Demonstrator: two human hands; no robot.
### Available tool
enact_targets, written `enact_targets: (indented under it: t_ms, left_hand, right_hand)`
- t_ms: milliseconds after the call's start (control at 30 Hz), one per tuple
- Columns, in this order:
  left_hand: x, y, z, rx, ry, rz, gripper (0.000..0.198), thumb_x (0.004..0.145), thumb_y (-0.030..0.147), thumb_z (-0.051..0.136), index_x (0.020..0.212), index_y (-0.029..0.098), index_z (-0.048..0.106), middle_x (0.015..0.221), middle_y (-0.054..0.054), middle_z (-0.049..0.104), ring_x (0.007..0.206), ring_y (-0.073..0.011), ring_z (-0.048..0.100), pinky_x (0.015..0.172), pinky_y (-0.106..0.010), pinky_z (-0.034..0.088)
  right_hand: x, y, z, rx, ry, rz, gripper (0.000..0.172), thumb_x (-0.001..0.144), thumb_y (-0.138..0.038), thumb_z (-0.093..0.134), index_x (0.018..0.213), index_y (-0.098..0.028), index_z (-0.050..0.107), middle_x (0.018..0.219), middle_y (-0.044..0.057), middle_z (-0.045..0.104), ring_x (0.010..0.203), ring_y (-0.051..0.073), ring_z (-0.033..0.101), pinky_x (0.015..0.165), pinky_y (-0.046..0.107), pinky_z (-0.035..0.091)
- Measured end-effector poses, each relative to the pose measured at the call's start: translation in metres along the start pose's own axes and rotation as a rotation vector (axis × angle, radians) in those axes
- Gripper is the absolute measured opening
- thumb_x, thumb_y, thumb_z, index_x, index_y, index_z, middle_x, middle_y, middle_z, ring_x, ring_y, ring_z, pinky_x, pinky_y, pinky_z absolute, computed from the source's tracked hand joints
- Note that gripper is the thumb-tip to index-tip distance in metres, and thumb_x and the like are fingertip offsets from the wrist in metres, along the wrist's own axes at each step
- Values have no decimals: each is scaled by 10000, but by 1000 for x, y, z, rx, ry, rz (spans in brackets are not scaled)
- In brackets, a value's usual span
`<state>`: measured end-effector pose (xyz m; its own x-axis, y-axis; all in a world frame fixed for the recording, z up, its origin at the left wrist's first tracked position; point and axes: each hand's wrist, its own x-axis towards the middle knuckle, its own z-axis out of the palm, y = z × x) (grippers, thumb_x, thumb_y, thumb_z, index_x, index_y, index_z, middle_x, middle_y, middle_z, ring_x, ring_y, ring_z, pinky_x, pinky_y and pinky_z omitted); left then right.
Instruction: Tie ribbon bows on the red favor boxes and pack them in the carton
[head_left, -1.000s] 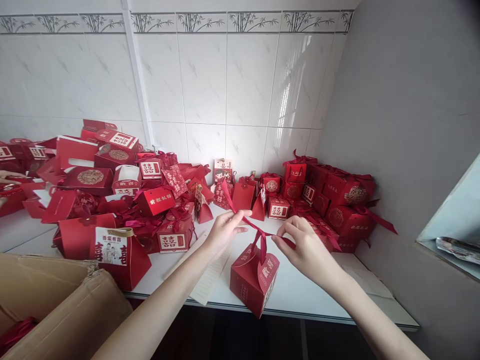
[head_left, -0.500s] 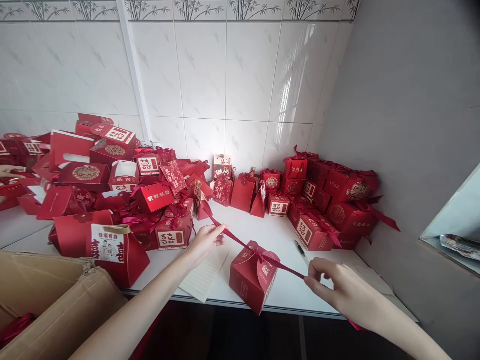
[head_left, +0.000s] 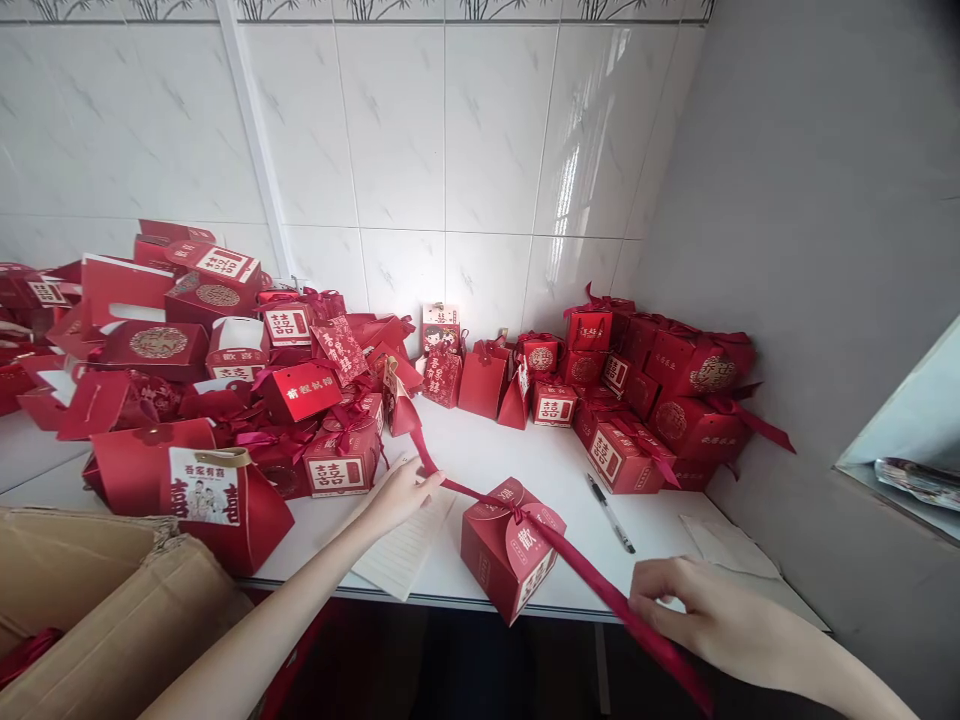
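A small red gift box [head_left: 504, 548] with a round tag stands at the front edge of the white table [head_left: 510, 450]. A dark red ribbon [head_left: 592, 580] runs through its top and stretches out to both sides. My left hand [head_left: 405, 490] pinches the ribbon's left end just left of the box, above a sheet of lined paper [head_left: 405, 545]. My right hand [head_left: 697, 615] is closed on the right part of the ribbon, low and right of the box, past the table edge.
Many red gift boxes are heaped at the left [head_left: 225, 380] and stacked in the right corner [head_left: 660, 390]. A pen [head_left: 611, 512] lies right of the box. A brown cardboard carton [head_left: 97, 610] stands at the lower left. A grey wall rises on the right.
My hands have drawn apart, pulling the ribbon taut through the box top. The right hand moved down and right past the table edge; the left hand stayed near the box's left.
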<state>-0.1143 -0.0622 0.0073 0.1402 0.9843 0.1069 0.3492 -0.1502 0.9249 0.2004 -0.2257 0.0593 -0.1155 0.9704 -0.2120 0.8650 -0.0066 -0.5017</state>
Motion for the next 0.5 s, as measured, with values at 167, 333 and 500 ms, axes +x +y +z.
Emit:
enact_targets:
  t_ms: [167,333,500]
  left_hand:
    - [-8,34,8,330,173,465,429,763,309,534,1165,165,489,1276,-129,444,1239,-260,384,1056,-409,275]
    - [-23,48,28,242,-462,371,331,817,356,492,1115,227,556,1235,-60,541,1158,-214,484,1004,-345,358]
    - [-38,43,28,182,-336,192,351,774,406,547,1061,205,526,1148,-73,587,1073,-227,534,930,-351,403]
  right_hand:
    - [19,-17,4,120,-37,-131,414,832,-579,402,852,-239,637,824,49,643,777,224,582,677,292,430]
    - [50,-40,27,217,78,-212,448,841,-597,388,732,-193,548,697,33,599,632,177,534,573,274,389]
    - [71,-40,43,319,168,-191,361,819,-550,467,720,-202,480,743,16,590,651,164,536,593,276,396]
